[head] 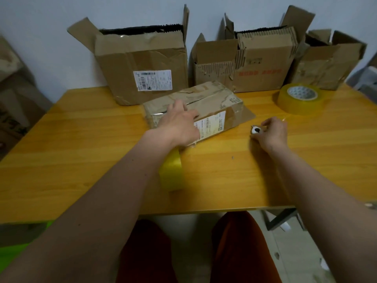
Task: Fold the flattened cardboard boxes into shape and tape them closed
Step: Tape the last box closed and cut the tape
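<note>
Head view: wooden table (pixel 81 152) (pale wall (pixel 51 48) behind).

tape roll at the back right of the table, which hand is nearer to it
Right. The right hand lies just in front of the tape roll, gripping a small white object. The left hand rests on the small cardboard box, farther left.

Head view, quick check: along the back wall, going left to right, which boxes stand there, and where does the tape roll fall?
Large open box with the white shipping label → low torn box → box with red lettering → tape roll, standing in front on the table → crumpled open box at far right.
</note>
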A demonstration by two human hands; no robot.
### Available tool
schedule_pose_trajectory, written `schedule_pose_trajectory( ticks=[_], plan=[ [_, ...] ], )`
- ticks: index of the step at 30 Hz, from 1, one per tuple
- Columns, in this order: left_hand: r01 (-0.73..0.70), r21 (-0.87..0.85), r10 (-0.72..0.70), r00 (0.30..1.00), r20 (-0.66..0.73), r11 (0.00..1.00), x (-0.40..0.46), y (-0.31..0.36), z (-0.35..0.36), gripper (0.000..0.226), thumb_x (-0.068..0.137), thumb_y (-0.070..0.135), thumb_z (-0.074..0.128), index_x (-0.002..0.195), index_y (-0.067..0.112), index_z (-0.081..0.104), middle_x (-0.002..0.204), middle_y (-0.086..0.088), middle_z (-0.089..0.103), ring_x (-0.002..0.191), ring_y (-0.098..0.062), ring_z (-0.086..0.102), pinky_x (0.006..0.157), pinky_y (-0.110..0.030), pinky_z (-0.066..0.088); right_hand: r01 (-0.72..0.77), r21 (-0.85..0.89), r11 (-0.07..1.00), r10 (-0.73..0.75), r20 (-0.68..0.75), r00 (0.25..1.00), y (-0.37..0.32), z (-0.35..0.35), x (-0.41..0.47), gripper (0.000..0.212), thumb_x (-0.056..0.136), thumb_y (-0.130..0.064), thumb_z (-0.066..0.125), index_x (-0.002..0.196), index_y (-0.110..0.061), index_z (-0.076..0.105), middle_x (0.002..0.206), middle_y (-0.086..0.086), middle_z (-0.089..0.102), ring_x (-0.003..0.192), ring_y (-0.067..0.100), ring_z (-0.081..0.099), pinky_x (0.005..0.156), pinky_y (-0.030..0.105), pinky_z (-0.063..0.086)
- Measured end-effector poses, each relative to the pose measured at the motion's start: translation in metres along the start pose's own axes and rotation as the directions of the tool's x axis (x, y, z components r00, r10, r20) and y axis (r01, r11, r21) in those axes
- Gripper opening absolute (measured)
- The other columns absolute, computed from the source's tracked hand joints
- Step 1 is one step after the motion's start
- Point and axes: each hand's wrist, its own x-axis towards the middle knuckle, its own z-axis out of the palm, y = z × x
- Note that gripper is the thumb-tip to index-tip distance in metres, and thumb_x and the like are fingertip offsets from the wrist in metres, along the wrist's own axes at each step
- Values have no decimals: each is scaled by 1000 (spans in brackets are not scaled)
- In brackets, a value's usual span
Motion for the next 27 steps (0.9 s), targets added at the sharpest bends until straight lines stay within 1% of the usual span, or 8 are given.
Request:
schedule_pose_trajectory(
  ticks=[2, 5, 8, 11, 13, 15, 19, 27],
  plan=[
    [-27, -149, 26, 1000, -7, 989, -3, -15, -6, 51, 94, 22, 49, 144, 29, 42, 142, -4, 39, 134, -23, 33, 107, -37, 31, -97, -39, 995, 100, 84, 991, -1, -7, -6, 54, 72, -13, 82, 119, -6, 56, 121, 18, 56, 107, 33, 56, 84, 40, 46],
    [-30, -416, 18, 999, -33, 909, -8, -36, -13, 52, 96, 9, 44, 144, 29, 41, 132, 4, 59, 128, -15, 46, 98, -28, 39, -56, 90, 994, 42, 146, 988, -9, -16, -25, 25, 70, -19, 84, 84, -12, 64, 87, 10, 63, 79, 24, 57, 65, 34, 44],
    [-17, -543, -2, 999, -35, 839, -10, -47, -11, 58, 93, 0, 43, 143, 30, 42, 119, 9, 68, 119, -16, 55, 90, -31, 48, 274, 261, 926, -301, 69, 951, -40, -13, -60, 13, 84, -25, 72, 88, -15, 65, 79, 0, 62, 72, 13, 56, 65, 25, 45],
    [-29, -772, -154, 975, -163, 635, -17, -51, 2, 53, 93, -3, 47, 141, 21, 43, 123, 4, 63, 108, -15, 60, 78, -24, 51, 573, 335, 748, -645, 162, 747, -87, -3, -97, 7, 95, -23, 57, 89, -24, 53, 78, -13, 50, 67, -5, 47, 57, 11, 36],
    [-30, -842, -447, 837, -315, 538, -29, -57, 16, 46, 90, 2, 55, 135, 14, 47, 128, -2, 54, 109, -12, 55, 80, -16, 42, 635, 359, 684, -727, 260, 636, -108, 8, -110, 4, 98, -24, 50, 94, -22, 50, 81, -13, 50, 70, -8, 46, 61, 13, 36],
    [54, -905, -671, 689, -273, 422, -47, -62, 33, 43, 87, 18, 64, 128, 13, 50, 127, -4, 52, 102, -10, 50, 78, -16, 38, 652, 366, 664, -748, 323, 580, -120, 17, -115, 15, 100, -26, 47, 103, -13, 53, 89, -3, 56, 78, 0, 49, 68, 22, 40],
    [242, -970, -439, 871, 223, -12, -70, -57, 55, 80, 62, 54, 73, 129, 15, 53, 123, -8, 62, 109, -24, 61, 98, -45, 48, 560, 400, 725, -689, 423, 589, -131, 30, -113, 26, 100, -28, 46, 115, -9, 54, 108, 7, 61, 101, 21, 56, 90, 42, 45],
    [324, -945, -310, 904, 294, 49, -76, -59, 65, 81, 47, 64, 73, 116, 26, 55, 117, -3, 62, 107, -23, 60, 92, -41, 49, 468, 433, 770, -628, 385, 676, -129, 48, -116, 19, 99, -25, 49, 108, -10, 55, 109, 9, 65, 104, 24, 59, 91, 49, 46]
  ],
)
